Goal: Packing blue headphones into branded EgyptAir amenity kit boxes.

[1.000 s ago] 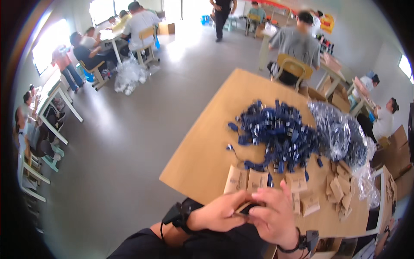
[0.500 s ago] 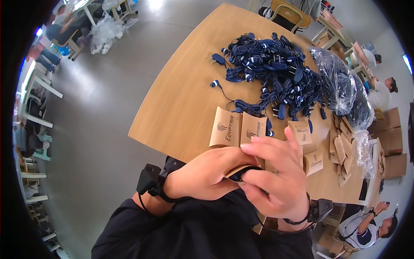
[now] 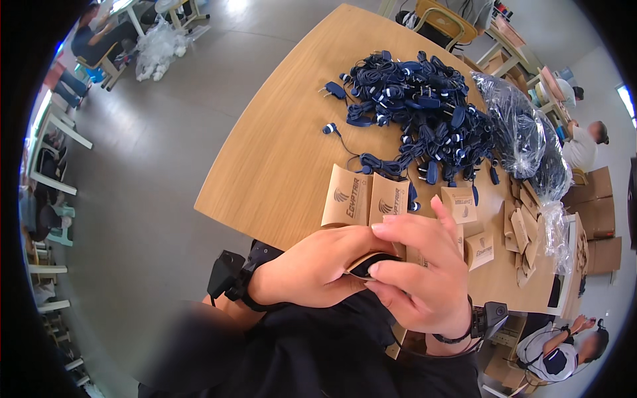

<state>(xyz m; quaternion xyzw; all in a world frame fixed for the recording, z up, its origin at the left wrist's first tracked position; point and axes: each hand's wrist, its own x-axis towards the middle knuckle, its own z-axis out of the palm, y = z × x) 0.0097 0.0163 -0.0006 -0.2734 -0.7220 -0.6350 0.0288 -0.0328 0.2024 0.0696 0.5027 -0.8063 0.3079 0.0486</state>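
Observation:
Just over the near edge of the table, my left hand (image 3: 322,266) is closed around a small brown cardboard pillow box (image 3: 353,268). Its open end faces right, and something dark, likely earphones (image 3: 366,265), shows inside. My right hand (image 3: 424,272) is closed at that opening, with index finger against the dark contents and thumb at the box's lower edge. Most of the box is hidden by my fingers. Beyond my hands, two filled-looking pillow boxes (image 3: 348,196) lie side by side. A large heap of dark blue wired earphones (image 3: 415,99) covers the table's far part.
Right of my hands are more pillow boxes (image 3: 479,250) and a pile of flat cardboard blanks (image 3: 521,229). Clear plastic bags (image 3: 521,126) lie along the right side of the wooden table (image 3: 265,152). Cartons (image 3: 594,202) and a seated person (image 3: 554,348) are at the right.
My hands keep nearly the same pose on the pillow box. The right index finger has shifted slightly at the opening. A distant person at upper left has changed posture.

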